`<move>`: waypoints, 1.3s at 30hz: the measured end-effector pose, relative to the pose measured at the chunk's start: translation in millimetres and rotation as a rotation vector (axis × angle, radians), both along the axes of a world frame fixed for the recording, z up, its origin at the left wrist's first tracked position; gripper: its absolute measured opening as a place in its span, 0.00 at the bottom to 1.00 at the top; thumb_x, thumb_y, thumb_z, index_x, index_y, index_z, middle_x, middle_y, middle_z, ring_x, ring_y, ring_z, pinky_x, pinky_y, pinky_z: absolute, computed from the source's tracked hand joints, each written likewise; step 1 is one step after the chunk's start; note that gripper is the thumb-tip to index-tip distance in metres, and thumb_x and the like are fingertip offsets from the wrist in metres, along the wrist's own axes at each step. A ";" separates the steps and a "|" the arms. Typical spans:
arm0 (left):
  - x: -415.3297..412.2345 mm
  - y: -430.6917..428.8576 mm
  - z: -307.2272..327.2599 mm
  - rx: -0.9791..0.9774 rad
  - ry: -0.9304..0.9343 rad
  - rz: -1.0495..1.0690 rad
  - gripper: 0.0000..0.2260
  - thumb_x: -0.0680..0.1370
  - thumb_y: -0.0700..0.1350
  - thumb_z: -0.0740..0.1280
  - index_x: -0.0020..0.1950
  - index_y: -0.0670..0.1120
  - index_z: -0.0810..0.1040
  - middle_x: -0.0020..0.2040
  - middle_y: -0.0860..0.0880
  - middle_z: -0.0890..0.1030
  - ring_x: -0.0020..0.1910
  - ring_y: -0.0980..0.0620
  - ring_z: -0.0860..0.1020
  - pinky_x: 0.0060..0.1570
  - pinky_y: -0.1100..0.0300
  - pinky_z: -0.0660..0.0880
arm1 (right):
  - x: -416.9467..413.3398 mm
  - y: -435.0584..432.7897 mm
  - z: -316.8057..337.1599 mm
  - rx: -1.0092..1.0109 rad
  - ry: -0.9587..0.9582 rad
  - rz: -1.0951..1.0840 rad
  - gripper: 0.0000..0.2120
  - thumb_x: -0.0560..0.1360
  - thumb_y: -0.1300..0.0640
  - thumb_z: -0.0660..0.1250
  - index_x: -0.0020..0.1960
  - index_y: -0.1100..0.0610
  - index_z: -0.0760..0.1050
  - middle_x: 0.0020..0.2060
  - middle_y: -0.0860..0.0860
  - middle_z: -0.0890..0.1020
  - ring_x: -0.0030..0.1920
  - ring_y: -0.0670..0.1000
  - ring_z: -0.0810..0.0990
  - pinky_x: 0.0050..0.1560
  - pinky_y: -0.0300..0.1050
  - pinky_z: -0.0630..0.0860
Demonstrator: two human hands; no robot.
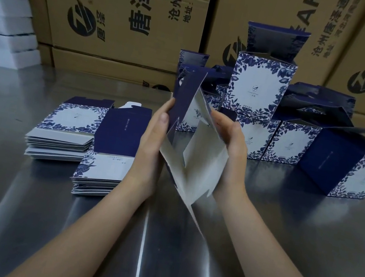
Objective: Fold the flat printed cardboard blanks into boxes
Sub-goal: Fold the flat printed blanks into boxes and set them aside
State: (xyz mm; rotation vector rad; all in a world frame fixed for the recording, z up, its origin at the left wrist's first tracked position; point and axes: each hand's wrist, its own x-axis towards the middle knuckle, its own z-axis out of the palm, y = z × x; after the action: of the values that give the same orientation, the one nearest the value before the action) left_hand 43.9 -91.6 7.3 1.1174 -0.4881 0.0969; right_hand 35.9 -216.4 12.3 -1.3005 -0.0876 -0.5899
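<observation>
Between my hands above the steel table (pixel 24 184) is a partly opened cardboard blank (pixel 199 163), navy outside and pale grey inside, with its flaps hanging down toward me. My left hand (pixel 151 143) holds its left navy panel, thumb on the edge. My right hand (pixel 233 147) grips its right side, fingers curled around the panel. Two stacks of flat blue-and-white floral blanks lie to the left: one stack (pixel 66 133) farther left, another stack (pixel 106 157) beside my left forearm.
Several folded floral boxes (pixel 257 88) with open lids stand stacked behind and right of my hands; a navy-sided box (pixel 341 167) sits at the right. Large brown shipping cartons (pixel 126 8) line the back. White foam sheets (pixel 2 11) are piled at the far left.
</observation>
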 end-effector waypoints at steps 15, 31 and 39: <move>-2.6 12.1 1.2 0.050 0.174 -0.073 0.44 0.65 0.72 0.68 0.75 0.50 0.68 0.76 0.46 0.66 0.76 0.46 0.64 0.75 0.41 0.58 | -5.3 -17.8 -1.8 0.273 0.158 -0.030 0.20 0.82 0.46 0.52 0.45 0.50 0.80 0.43 0.52 0.83 0.44 0.52 0.79 0.46 0.46 0.75; 11.8 13.6 -1.4 -0.021 0.203 -0.083 0.30 0.71 0.46 0.69 0.73 0.43 0.70 0.66 0.43 0.78 0.67 0.44 0.75 0.72 0.42 0.65 | -1.4 -18.9 0.2 0.231 0.044 0.016 0.16 0.82 0.48 0.53 0.49 0.49 0.79 0.42 0.47 0.82 0.44 0.45 0.80 0.45 0.40 0.77; 10.9 13.7 1.5 -0.187 0.321 -0.032 0.10 0.80 0.50 0.63 0.47 0.54 0.84 0.57 0.47 0.81 0.62 0.47 0.77 0.71 0.42 0.66 | -8.2 -16.7 2.1 -0.017 -0.027 0.110 0.19 0.75 0.43 0.56 0.63 0.47 0.71 0.62 0.53 0.79 0.67 0.51 0.74 0.74 0.55 0.62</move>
State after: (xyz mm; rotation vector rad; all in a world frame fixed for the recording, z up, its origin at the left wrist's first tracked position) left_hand 54.7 -77.9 8.8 0.9197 -0.2052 -0.0639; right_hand 27.7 -233.1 14.4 -1.2956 -0.1859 -0.5142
